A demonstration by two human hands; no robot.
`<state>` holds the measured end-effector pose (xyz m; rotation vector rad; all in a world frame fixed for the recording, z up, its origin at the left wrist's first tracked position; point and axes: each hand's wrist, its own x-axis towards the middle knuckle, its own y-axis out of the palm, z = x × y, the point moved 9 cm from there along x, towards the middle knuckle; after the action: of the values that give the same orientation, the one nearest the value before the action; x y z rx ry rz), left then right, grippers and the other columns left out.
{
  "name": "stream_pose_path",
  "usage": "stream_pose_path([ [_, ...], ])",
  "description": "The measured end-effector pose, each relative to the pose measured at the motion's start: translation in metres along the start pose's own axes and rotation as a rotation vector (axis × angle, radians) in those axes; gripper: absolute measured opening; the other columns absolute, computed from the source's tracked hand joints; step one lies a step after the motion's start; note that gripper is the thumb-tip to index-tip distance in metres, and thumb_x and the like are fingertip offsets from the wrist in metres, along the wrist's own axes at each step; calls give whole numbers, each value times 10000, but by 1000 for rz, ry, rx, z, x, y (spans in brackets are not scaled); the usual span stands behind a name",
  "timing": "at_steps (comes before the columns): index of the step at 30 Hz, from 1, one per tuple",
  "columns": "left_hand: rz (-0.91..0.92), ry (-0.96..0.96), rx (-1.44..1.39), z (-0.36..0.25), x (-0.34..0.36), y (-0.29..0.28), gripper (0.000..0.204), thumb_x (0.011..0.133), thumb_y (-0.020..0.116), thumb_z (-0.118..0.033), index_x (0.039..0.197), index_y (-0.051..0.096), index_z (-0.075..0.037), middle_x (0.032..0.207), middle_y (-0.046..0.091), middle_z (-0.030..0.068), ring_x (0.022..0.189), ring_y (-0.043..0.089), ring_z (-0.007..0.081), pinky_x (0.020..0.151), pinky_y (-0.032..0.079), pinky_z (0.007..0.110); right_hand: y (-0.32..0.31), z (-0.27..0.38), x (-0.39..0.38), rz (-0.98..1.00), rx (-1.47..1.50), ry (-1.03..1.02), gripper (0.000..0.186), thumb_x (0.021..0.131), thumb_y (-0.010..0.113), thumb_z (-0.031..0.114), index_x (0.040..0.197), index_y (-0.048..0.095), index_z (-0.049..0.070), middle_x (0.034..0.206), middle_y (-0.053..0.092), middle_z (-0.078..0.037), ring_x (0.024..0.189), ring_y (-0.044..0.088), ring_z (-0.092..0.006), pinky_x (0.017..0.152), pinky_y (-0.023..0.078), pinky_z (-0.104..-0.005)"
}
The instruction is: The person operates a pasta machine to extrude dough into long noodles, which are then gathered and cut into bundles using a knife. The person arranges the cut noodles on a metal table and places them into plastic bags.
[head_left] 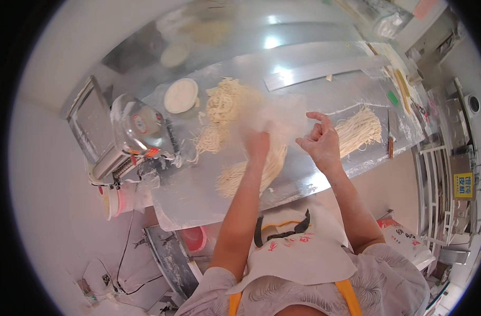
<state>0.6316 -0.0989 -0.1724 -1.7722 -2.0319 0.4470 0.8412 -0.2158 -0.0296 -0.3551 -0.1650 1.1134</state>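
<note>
Hovering right hand [325, 146], fingers [318, 116] bent

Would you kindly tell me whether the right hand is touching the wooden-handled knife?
Apart: the head view shows noodles lying between the right hand and the knife.

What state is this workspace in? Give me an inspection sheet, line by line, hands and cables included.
Surface: grey tabletop, streaked with white powder.
Work things: left noodle pile, loose; middle noodle bundle, beside the left forearm; right noodle bundle, spread.
Clutter: round white disc, long flat bar, wooden-handled knife.
Hands: left hand reaches into white haze, fingertips hidden; right hand raised, thumb and index finger apart.
Cables: dark cable hangs at lower left.
Surroundings: metal roller machine at left; pink bucket below the tabletop.
</note>
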Motion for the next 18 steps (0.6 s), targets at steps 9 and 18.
stream_pose_path([
  [9,474,-613,-540,9,-30,170,312,957,643,-105,1267,663,-83,1209,678,89,1068,663,280,914,549,489,-149,-218,152,-17,-603,-199,246,815,834,261,947,763,65,923,707,-136,754,674,-328,746,564,-439],
  [18,303,-840,-1227,-15,-63,257,259,997,650,-77,1250,626,-26,1104,712,102,961,699,229,753,586,369,-134,-319,235,245,1080,726,101,970,666,90,940,603,17,916,670,-86,796,675,-154,682,570,-315],
])
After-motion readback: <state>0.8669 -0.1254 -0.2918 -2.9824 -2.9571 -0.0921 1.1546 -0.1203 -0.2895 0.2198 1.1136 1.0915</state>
